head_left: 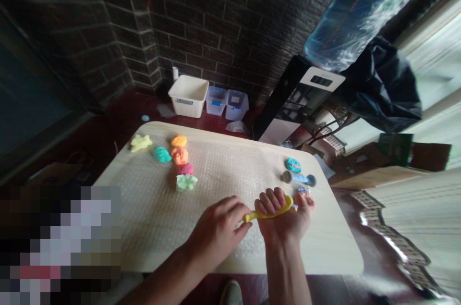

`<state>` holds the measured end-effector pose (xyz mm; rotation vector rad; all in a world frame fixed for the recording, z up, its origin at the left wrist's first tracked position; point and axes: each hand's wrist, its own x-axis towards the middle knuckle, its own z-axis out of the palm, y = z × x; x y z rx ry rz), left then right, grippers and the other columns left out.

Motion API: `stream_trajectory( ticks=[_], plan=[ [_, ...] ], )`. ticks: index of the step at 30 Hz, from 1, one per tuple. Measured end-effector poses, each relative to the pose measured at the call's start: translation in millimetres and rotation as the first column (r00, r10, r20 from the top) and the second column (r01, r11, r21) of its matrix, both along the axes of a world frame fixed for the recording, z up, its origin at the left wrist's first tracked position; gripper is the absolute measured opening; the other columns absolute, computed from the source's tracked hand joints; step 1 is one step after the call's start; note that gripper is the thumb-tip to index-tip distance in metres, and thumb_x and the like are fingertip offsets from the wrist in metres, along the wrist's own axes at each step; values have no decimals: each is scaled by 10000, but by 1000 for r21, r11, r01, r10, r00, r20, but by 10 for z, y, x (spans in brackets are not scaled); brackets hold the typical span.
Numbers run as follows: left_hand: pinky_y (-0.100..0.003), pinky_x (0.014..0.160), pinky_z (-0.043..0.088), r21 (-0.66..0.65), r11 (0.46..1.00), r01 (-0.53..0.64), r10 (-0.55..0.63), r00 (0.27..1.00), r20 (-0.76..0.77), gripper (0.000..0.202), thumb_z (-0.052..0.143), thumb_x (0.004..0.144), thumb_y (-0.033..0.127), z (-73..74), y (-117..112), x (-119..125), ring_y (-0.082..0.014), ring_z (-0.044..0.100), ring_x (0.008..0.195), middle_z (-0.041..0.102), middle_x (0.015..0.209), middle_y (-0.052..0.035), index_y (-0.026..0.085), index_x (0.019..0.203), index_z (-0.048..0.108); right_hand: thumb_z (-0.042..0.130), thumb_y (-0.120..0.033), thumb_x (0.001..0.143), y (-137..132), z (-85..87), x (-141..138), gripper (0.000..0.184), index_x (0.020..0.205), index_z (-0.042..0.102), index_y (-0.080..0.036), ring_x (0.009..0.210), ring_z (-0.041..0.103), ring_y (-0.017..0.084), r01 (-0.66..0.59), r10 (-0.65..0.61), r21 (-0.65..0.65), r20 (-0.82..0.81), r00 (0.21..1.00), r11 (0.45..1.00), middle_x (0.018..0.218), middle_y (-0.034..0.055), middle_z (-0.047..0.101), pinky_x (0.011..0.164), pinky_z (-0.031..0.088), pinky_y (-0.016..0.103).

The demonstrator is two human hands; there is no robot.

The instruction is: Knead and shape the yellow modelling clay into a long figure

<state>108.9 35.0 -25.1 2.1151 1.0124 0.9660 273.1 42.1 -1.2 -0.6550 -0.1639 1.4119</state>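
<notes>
From the head view, a yellow strip [274,213], probably modelling clay, is held between two hands over the near side of the bench [331,247], right of its middle. The left grip [223,221] is closed to a pinch, thumb and fingertips meeting at the strip's narrow left end. The right grip [284,228] is turned palm up, its four fingers curled down over the strip's thicker part while the thumb stands off to the right; a small purple bit [295,207] shows beside that thumb. The strip should be very light and soft, more apt to dent, stretch or thin out than to slip, and likely a little tacky on the skin. Its thin left end looks the weakest spot, where a hard pull could tear it, so the broad part in the palm seems the better place to take hold, with light, spread pressure. Near the right hand, a blue tool [300,178] with round ends lies just beyond, and a teal lump [293,165] sits behind it.
</notes>
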Motion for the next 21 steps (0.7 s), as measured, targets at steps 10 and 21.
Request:
stream_trajectory(
  ticks=[10, 21],
  plan=[
    [-314, 740, 512, -42, 999, 13, -13, 1000, 20, 165, 723, 845, 25, -12, -22, 22, -195, 674, 820, 685, 870, -20, 181, 887, 690, 582, -477, 791, -5, -17, -22, 457, 527, 288, -246, 368, 272, 95, 62, -62, -46, -2, 998, 997, 437, -78, 319, 366, 302, 242],
    [-299, 740, 537, -456, 889, -40, 195, 935, 297, 188, 660, 956, 346, 174, 174, -179, -214, 732, 817, 779, 881, -62, 175, 958, 738, 827, -265, 753, 149, -37, -138, 132, 841, 765, -188, 779, 719, 168, 222, -187, -80, 312, 932, 972, 843, 32, 762, 676, 586, 253]
  ],
)
